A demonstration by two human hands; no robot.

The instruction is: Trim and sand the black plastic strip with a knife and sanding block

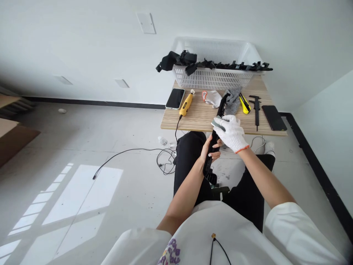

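My bare left hand [206,151] is wrapped round a long black plastic part [208,162], which slants up from between my knees to above the table edge. On my right hand [232,133] is a white knit glove with an orange cuff. Its fingers pinch a folded grey-green piece, which looks like sandpaper [220,124], against the upper half of the black part. Behind the black part lie a grey cloth [233,100] and a white glove [214,98]. The lower end of the part hangs below my left hand.
On the small wooden table [198,119] lie a phone [175,98], a yellow rotary tool [186,104], a yellow utility knife [244,103], a caliper [256,110] and a second black phone [274,117]. Behind them, a white basket [215,79] carries black parts [190,59]. A cable [132,149] crosses the floor.
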